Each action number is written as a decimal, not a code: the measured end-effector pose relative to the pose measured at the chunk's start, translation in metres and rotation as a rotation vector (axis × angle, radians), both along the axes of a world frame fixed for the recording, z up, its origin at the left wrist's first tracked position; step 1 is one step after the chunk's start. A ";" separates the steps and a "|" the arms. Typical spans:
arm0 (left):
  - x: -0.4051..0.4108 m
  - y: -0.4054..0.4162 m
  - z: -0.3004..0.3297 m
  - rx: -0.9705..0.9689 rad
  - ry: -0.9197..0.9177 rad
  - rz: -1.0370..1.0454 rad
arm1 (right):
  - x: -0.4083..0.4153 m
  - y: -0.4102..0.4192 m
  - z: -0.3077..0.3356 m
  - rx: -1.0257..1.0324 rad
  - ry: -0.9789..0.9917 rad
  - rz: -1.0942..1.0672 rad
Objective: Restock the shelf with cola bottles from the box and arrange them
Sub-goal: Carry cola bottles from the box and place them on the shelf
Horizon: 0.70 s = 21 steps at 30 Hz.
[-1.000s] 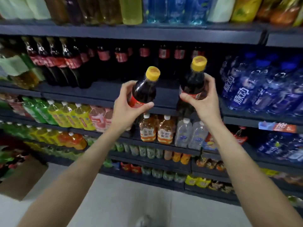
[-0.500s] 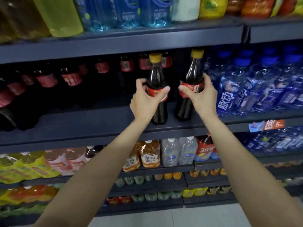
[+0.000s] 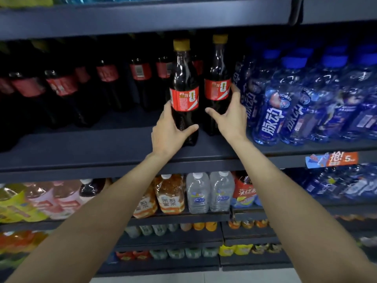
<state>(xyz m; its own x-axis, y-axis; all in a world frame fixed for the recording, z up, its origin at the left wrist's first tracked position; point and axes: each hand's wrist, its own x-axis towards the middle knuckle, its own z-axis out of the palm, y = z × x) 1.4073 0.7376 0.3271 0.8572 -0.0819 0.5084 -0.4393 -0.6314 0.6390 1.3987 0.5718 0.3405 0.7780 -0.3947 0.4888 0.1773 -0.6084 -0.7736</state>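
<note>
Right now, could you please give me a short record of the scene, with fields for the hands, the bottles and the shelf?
left hand: grips the lower body of the left cola bottle
right hand: grips the right cola bottle
bottles: both upright, yellow caps, red labels, standing on the shelf
to the left: older cola bottles set further back
to the right: blue drink bottles
shelf front: bare stretch left of the hands
</note>
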 end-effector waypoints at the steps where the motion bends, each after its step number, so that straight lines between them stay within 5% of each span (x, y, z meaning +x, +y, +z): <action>1: 0.003 -0.001 0.000 -0.009 -0.020 0.005 | 0.009 -0.001 0.001 -0.017 0.010 -0.021; 9: 0.046 0.000 0.015 0.033 -0.056 0.076 | 0.079 0.001 0.017 -0.031 0.151 -0.142; 21: 0.103 -0.033 0.010 -0.120 0.077 0.090 | 0.098 0.004 0.001 -0.212 0.073 -0.154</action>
